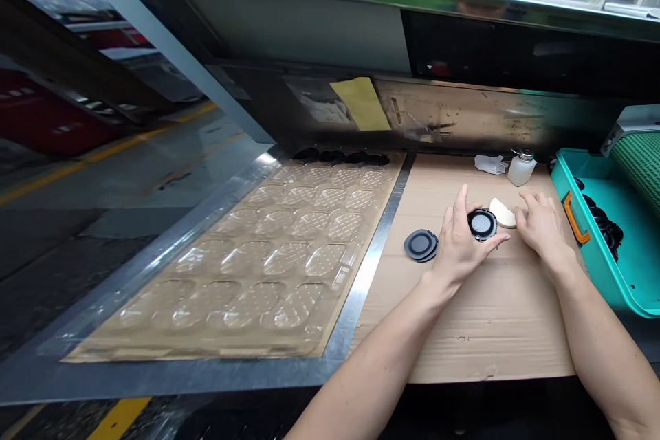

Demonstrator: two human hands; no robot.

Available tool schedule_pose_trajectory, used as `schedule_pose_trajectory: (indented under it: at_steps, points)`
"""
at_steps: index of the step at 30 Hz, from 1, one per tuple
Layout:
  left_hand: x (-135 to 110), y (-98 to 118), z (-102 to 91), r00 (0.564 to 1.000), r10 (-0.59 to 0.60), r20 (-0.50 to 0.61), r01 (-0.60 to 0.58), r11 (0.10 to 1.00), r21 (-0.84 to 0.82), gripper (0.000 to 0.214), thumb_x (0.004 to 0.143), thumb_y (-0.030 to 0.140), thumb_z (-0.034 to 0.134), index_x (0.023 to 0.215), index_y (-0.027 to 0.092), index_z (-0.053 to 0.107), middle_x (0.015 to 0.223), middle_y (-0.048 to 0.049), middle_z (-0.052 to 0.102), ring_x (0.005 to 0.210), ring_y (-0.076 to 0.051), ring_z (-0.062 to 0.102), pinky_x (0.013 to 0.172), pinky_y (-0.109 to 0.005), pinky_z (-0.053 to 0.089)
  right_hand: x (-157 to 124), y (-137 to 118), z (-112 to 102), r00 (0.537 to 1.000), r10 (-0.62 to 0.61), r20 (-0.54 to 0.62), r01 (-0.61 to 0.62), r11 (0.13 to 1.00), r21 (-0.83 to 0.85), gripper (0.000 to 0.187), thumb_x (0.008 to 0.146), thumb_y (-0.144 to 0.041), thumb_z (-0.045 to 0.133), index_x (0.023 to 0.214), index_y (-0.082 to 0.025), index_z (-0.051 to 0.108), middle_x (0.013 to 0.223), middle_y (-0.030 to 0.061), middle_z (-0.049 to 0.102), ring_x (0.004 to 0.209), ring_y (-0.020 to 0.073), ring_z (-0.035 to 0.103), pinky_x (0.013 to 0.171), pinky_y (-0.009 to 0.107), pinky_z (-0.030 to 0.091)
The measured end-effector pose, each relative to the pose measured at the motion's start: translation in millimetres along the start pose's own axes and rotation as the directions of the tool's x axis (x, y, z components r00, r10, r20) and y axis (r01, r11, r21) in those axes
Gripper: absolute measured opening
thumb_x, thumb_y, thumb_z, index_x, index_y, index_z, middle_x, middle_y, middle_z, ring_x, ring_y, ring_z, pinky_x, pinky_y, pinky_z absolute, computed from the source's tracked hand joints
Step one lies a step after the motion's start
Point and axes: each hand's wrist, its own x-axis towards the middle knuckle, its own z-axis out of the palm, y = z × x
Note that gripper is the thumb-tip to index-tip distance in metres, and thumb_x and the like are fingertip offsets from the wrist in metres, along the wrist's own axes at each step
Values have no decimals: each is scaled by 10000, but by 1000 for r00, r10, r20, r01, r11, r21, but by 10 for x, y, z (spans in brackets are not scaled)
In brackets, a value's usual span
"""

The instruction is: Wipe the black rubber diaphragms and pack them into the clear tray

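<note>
Head view: left hand (458,251), fingers (461,198) clamped on black round case (482,224), above middle of cardboard sheet (464,330). Right hand (541,227) open, fingers (529,201) spread, just beside cream foam wedge (502,213). Stacked grey round lids (421,245) left of left hand. Pump bottle (522,168) near cardboard's far edge. Teal bin (619,295) past right edge. Clear blister tray (268,254) past left edge.

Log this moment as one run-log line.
left hand: holds round black part | right hand: beside cream sponge piece | nearby: stacked grey discs on cardboard
</note>
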Motion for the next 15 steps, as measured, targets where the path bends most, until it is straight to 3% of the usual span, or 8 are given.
schedule_pose_trajectory:
  at_steps: [6,12,15]
  points:
    - [4,15,7,997,-47,-55,44,998,-53,837,667,342,906,1399,217,520,1215,-140,683,1289,-312,569,1034,-402,513,-97,-260,143,977,-172,125,164,984,69,431,1005,-434,460,1377,-251,579,1359,141,562,1182,312,497,963,392,404]
    - [-14,-81,28,995,98,-22,-96,994,56,937,632,377,930,1432,234,464,1333,-151,639,1345,-313,520,1093,-419,468,-99,-247,196,976,-180,126,172,982,73,412,1003,-391,484,1385,-263,569,1321,134,578,1160,301,500,947,372,396]
    - [-25,-76,49,996,76,-37,-75,996,40,954,618,388,936,1432,236,462,1330,-150,643,1341,-314,528,1070,-415,486,-89,-230,216,977,-181,116,173,982,77,416,1006,-385,474,1394,-265,564,1312,131,584,1153,297,499,954,370,392]
